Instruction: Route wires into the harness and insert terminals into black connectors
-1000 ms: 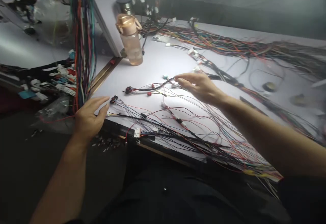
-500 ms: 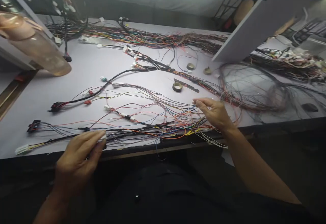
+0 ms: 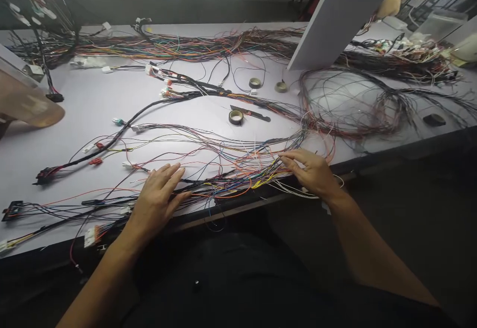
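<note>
My left hand point(image 3: 160, 191) lies over the near wire bundle point(image 3: 201, 186), palm down with its fingers stretched and touching the wires. Left of its wrist, a white and orange connector point(image 3: 92, 236) rests at the table's front edge. To the right, my right hand point(image 3: 311, 173) pinches a thin wire between thumb and forefinger, where many coloured wires converge. Yellow wires point(image 3: 263, 181) and white wires point(image 3: 294, 189) run just below it. A black connector point(image 3: 14, 210) ends some wires at the far left.
A tape roll point(image 3: 236, 117) sits by a dark flat tool point(image 3: 253, 114). Behind lies a long pile of wires point(image 3: 179, 47). A grey panel point(image 3: 328, 17) rises at the right, near a wire coil point(image 3: 309, 104). A bottle point(image 3: 30, 99) stands at left.
My left hand has left the connector at the front edge, moved right and spread over the bundle. My right hand stays by the converging wires, slightly lower. The view has shifted right.
</note>
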Tool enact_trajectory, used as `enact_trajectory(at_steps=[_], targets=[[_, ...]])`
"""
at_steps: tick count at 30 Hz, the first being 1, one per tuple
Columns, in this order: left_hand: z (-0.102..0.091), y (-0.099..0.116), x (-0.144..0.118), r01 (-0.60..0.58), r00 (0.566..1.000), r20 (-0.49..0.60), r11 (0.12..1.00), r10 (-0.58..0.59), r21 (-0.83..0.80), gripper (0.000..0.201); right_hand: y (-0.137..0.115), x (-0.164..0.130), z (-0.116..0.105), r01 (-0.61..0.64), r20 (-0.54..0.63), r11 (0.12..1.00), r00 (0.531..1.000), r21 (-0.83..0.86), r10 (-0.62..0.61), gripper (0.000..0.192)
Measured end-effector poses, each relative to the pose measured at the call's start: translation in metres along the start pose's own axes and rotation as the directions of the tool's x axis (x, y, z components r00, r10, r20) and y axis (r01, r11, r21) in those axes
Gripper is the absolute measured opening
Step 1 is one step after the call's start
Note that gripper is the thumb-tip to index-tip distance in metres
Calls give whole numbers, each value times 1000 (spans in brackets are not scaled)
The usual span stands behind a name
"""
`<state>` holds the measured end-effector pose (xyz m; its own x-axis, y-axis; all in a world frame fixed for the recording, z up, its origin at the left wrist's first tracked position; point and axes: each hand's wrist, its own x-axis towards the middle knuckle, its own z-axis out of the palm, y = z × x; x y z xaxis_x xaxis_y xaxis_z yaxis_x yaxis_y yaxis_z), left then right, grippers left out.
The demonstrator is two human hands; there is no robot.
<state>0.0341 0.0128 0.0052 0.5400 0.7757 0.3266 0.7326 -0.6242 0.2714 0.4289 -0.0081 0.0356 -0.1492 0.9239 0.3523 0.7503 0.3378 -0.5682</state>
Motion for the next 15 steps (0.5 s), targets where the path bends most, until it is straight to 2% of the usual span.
enact_trajectory(at_steps=[8, 15], targets=[[0, 2, 2, 98, 993, 70, 994, -94, -53, 32, -6, -18, 5, 89, 125, 996, 988, -9, -87, 17], [-1, 2, 4, 116, 993, 7, 990, -116, -78, 21, -13, -28, 18, 163, 141, 987, 977, -8, -160, 13]])
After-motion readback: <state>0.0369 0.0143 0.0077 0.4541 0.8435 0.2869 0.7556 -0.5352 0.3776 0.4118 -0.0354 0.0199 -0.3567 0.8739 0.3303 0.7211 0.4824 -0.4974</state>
